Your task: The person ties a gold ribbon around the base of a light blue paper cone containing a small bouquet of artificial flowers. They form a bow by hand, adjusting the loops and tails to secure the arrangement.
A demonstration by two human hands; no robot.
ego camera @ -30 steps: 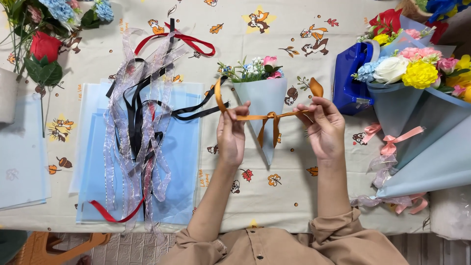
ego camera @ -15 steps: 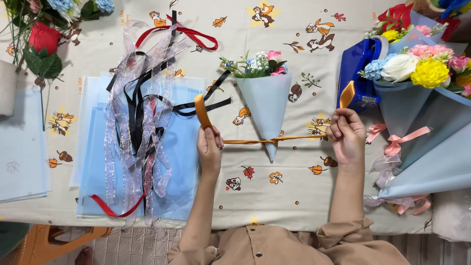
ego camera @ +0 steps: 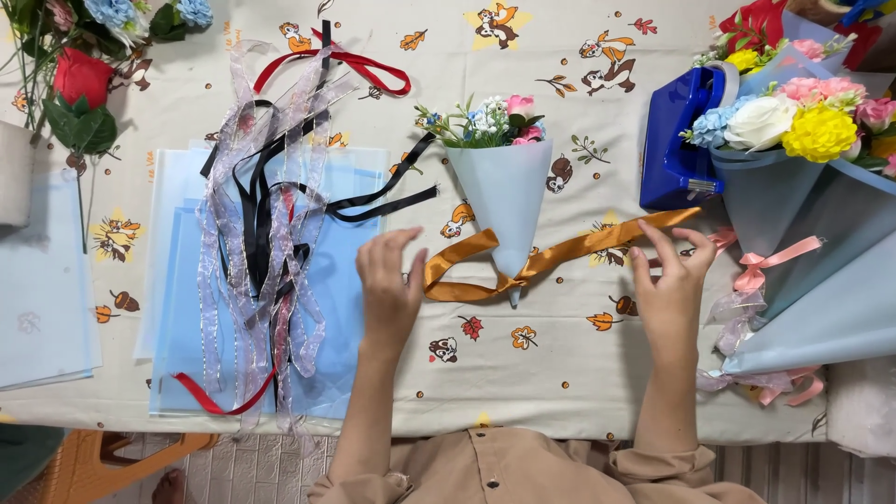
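Both hands open over the orange ribbon, nothing gripped.

Left hand (ego camera: 390, 285) has fingers spread loose, holding nothing, just beside the ribbon loop. Right hand (ego camera: 670, 280) also open, fingertips touching the right tail of the orange ribbon (ego camera: 551, 259). Ribbon is tied around the narrow tip of the small blue cone bouquet (ego camera: 502, 201), which lies flat on the tabletop (ego camera: 560, 373), tip toward the person. Left of it: tangle of sheer, black and red ribbons (ego camera: 266, 233) on blue wrapping sheets (ego camera: 355, 280). Right: blue tape dispenser (ego camera: 677, 140), larger wrapped bouquets (ego camera: 803, 187) with pink bows.
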